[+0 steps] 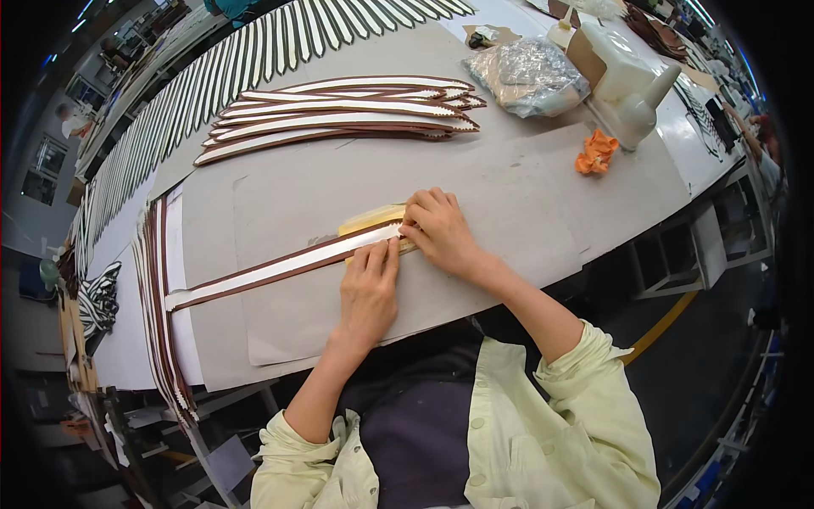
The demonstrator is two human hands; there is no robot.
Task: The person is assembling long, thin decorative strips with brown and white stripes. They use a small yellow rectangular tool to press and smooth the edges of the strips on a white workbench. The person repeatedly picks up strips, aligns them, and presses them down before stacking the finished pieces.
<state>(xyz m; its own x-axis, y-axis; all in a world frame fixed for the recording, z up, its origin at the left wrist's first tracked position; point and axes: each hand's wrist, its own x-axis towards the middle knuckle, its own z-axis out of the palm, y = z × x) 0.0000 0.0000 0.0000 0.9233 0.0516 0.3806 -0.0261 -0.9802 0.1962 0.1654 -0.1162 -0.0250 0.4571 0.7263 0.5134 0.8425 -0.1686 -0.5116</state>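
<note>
A long white strip with brown edges (pixel 280 264) lies slantwise on the table in front of me, its right end over a yellow piece (pixel 371 219). My left hand (pixel 370 288) has its fingers close together on the strip's near edge, by the right end. With bent fingers, my right hand (pixel 440 231) pinches the jagged right tip. The fingertips of both hands nearly meet there and partly hide that end. What the thumbs do underneath cannot be made out.
Behind lies a pile of similar brown-and-white strips (pixel 348 119); a long row of dark-edged strips (pixel 280 42) curves beyond. More brown strips (pixel 161 305) hang over the left edge. At right are a clear plastic bag (pixel 530 75), a pale plastic container (pixel 623 76) and crumpled orange material (pixel 596 153).
</note>
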